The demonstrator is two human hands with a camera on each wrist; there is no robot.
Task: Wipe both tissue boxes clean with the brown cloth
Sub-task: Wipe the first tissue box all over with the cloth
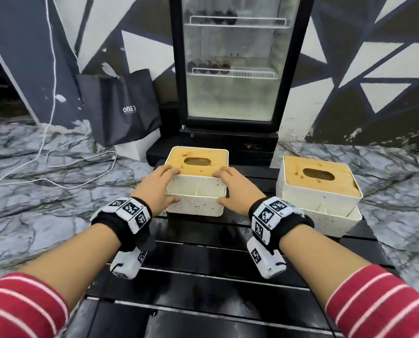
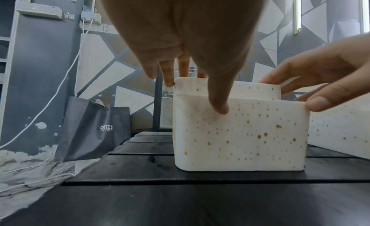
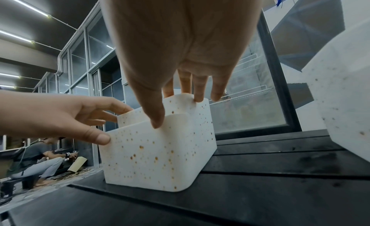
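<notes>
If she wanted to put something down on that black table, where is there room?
The near half of the table, between her forearms and in front of the left box, is bare. A narrower bare strip lies between that box and the right box. The far edge is crowded: both boxes, with the left hand and right hand gripping the left box.

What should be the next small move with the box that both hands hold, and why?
Probably let go with one hand and fetch the brown cloth. The left hand and right hand both grip the near tissue box, whose front is still speckled with brown spots, and no cloth shows in any view.
</notes>
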